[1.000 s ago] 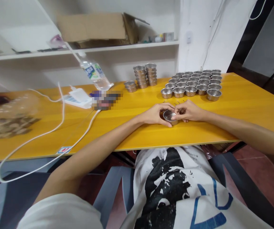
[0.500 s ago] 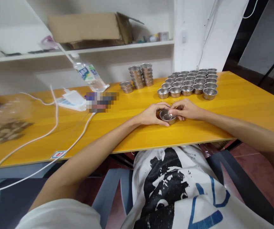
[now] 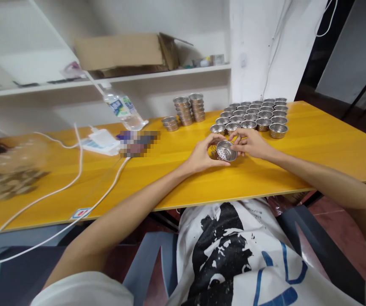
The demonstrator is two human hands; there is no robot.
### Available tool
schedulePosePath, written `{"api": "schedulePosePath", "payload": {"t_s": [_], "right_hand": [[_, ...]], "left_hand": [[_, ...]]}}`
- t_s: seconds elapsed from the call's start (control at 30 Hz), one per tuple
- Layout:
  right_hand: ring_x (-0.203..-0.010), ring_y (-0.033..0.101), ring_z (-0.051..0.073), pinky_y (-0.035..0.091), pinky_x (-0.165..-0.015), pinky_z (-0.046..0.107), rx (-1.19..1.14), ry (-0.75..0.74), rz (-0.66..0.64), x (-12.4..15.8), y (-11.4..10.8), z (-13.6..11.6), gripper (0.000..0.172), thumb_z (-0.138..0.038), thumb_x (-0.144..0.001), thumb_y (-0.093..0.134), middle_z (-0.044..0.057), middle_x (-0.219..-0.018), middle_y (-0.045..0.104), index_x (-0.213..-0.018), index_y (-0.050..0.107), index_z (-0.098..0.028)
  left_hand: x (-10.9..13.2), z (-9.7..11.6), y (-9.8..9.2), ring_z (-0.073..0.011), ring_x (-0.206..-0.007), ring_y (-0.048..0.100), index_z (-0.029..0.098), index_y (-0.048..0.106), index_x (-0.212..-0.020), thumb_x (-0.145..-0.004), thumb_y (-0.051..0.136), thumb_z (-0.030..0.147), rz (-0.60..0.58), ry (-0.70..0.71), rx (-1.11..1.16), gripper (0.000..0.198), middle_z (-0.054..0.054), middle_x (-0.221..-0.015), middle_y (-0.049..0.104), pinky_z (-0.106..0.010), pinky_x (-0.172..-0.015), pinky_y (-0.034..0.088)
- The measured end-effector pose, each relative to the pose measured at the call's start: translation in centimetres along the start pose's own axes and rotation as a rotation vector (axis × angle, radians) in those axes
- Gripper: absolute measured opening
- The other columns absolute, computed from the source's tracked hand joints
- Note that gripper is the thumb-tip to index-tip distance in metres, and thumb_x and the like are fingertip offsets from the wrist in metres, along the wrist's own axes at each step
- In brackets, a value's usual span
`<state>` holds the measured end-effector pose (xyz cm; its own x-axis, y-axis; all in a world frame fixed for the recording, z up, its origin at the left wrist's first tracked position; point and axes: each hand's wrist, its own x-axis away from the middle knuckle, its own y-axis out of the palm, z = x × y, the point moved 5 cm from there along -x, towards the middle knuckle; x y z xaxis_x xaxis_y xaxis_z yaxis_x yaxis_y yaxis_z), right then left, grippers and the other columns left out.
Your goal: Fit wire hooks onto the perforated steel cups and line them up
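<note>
A small perforated metal cup (image 3: 226, 151) is tilted with its open side toward me above the yellow table. My left hand (image 3: 204, 155) grips it from the left, thumb below and fingers above. My right hand (image 3: 248, 143) is at its right rim, fingers curled and pinched against the edge. Behind my hands, similar metal cups (image 3: 251, 117) stand in rows. Two tall stacks of cups (image 3: 185, 111) and a short stack (image 3: 170, 123) are at the back, left of the rows.
A bottle (image 3: 124, 108) leans left beside a white box (image 3: 102, 141) and a blurred-out item. White cables (image 3: 80, 170) loop over the table's left part (image 3: 55, 170). A plastic bag of brownish pieces (image 3: 9, 180) lies far left. A carton (image 3: 122, 53) sits on the shelf.
The cup has been tilted up toward me in my left hand. My right-hand fingers have moved from inside the cup to its right rim. The view has shifted slightly.
</note>
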<state>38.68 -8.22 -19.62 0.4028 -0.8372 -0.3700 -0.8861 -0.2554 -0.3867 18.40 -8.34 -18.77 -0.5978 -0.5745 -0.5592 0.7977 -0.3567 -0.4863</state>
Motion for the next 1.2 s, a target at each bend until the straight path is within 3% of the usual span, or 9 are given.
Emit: {"api": "schedulePosePath", "payload": {"t_s": [0.2,0.4,0.47,0.57,0.67,0.8,1.03,1.2], "right_hand": [[-0.055,0.068,0.016,0.051,-0.044,0.025,0.094,0.073,0.014,0.0,-0.4,0.4,0.031,-0.039,-0.087,0.088,0.001,-0.072,0.071,-0.093,0.063,-0.021],[-0.059,0.07,0.015,0.054,-0.059,0.028,0.293,-0.024,0.073,-0.1,-0.6,-0.7,0.021,-0.028,-0.089,0.081,0.001,-0.078,0.074,-0.091,0.062,-0.02],[-0.069,0.073,0.018,0.057,-0.066,0.03,0.358,-0.073,0.139,-0.6,-2.4,-1.1,0.015,-0.024,-0.087,0.081,0.004,-0.08,0.076,-0.091,0.067,-0.019],[-0.076,0.075,0.022,0.058,-0.074,0.034,0.565,-0.09,0.302,-1.1,-7.2,-1.2,0.011,-0.02,-0.086,0.08,0.007,-0.085,0.08,-0.096,0.078,-0.018],[-0.082,0.075,0.025,0.057,-0.08,0.037,0.839,-0.02,0.399,-1.1,-12.1,-0.2,0.017,-0.023,-0.087,0.079,0.007,-0.086,0.081,-0.103,0.086,-0.02],[-0.085,0.074,0.027,0.052,-0.076,0.037,1.072,0.071,0.334,-1.0,-15.2,2.2,0.026,-0.026,-0.089,0.076,0.007,-0.091,0.083,-0.111,0.089,-0.024],[-0.09,0.074,0.027,0.051,-0.08,0.036,1.078,0.144,0.231,-1.3,-15.3,5.6,0.026,-0.028,-0.091,0.075,0.009,-0.098,0.084,-0.113,0.089,-0.023],[-0.096,0.072,0.029,0.052,-0.086,0.039,1.11,0.077,0.2,-1.6,-15.6,6.4,0.025,-0.028,-0.093,0.073,0.011,-0.104,0.083,-0.112,0.088,-0.022]], "left_hand": [[0.3,-0.3,0.4,-0.0347,-0.126,0.072,0.021,0.067,-0.13,-0.063,0.107,0.053,0.035,0.015,-0.046,0.083,-0.015,-0.133,0.075,-0.051,-0.117,0.055],[0.1,-0.4,0.7,-0.0373,-0.14,0.068,0.023,0.059,-0.146,-0.068,0.105,0.056,-0.01,0.018,-0.046,0.096,-0.019,-0.148,0.07,-0.054,-0.126,0.049],[-0.2,-0.3,0.3,-0.0361,-0.145,0.065,0.024,0.052,-0.154,-0.08,0.097,0.057,0.001,0.025,-0.021,0.093,-0.02,-0.154,0.066,-0.053,-0.126,0.049],[-0.4,-0.6,-0.7,-0.0318,-0.141,0.067,0.023,0.051,-0.155,-0.101,0.077,0.054,0.059,0.053,-0.062,0.067,-0.02,-0.153,0.067,-0.05,-0.119,0.054],[-0.3,-1.1,-1.3,-0.0286,-0.13,0.071,0.022,0.055,-0.15,-0.107,0.07,0.047,0.07,0.088,-0.18,0.052,-0.017,-0.144,0.072,-0.047,-0.112,0.058],[0.0,-1.7,-1.4,-0.028,-0.122,0.072,0.023,0.058,-0.146,-0.106,0.069,0.037,0.035,0.116,-0.3,0.044,-0.015,-0.137,0.073,-0.047,-0.107,0.06],[0.0,-1.4,-1.0,-0.024,-0.107,0.073,0.022,0.06,-0.14,-0.103,0.069,0.029,-0.011,0.138,-0.344,0.039,-0.013,-0.13,0.073,-0.042,-0.099,0.061],[0.0,-1.4,-0.9,-0.0226,-0.102,0.072,0.021,0.063,-0.135,-0.102,0.069,0.028,-0.027,0.131,-0.358,0.034,-0.012,-0.126,0.074,-0.041,-0.098,0.061]]}}
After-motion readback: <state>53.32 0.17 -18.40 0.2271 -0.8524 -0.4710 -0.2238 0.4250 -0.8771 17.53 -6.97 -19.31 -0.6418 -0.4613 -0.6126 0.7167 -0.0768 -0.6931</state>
